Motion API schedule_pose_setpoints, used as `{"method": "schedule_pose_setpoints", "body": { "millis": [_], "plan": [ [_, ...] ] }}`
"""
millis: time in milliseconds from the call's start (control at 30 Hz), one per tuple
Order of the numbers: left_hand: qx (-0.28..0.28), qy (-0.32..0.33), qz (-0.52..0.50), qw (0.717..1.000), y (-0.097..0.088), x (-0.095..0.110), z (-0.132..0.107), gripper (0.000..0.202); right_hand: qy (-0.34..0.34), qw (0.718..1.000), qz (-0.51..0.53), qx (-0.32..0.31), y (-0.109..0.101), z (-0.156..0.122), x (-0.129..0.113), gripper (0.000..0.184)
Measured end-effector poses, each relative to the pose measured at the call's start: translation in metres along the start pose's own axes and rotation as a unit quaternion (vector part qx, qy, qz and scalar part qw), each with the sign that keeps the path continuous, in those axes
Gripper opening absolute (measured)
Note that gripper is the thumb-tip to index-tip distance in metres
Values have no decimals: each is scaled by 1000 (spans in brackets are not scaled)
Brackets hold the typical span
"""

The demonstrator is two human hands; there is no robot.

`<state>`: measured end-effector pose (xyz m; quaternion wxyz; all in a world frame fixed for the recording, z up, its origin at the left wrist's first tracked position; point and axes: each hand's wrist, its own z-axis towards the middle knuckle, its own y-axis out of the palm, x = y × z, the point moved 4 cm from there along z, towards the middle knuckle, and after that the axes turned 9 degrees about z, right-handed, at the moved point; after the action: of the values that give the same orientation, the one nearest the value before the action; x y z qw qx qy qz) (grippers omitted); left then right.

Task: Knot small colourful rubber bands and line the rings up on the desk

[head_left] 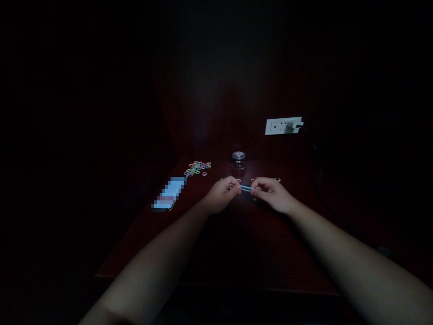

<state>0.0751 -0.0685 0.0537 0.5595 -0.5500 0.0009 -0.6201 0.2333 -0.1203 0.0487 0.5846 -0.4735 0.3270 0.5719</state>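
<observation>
A light-blue hair tie is stretched into two parallel strands between my hands, above the dark red table. My left hand pinches its left end with closed fingers. Its right end is gripped between the thumb and fingers of my right hand. Just behind my hands lie a few single bands: a yellow hair tie past the right hand, and pink, red and green ones partly hidden by my fingers. Farther back stands a small clear jar with its lid on.
A pile of several coloured hair ties lies at the back left. In front of it is a phone with a lit, blurred screen. A wall socket holds a plug, whose dark cable runs down the right side. The room is very dark.
</observation>
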Motion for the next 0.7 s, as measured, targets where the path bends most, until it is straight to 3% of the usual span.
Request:
{"method": "schedule_pose_setpoints", "body": {
  "millis": [233,500,700],
  "plan": [
    [-8,-16,14,1000,0,-2,0,20,3,1000,-5,12,-2,1,2,22],
    [-79,-42,-34,995,12,-4,-1,19,11,1000,-28,-9,3,0,1,25],
    [-84,-53,-48,994,13,0,-2,21,7,999,-26,-22,6,-1,3,26]
  ]
}}
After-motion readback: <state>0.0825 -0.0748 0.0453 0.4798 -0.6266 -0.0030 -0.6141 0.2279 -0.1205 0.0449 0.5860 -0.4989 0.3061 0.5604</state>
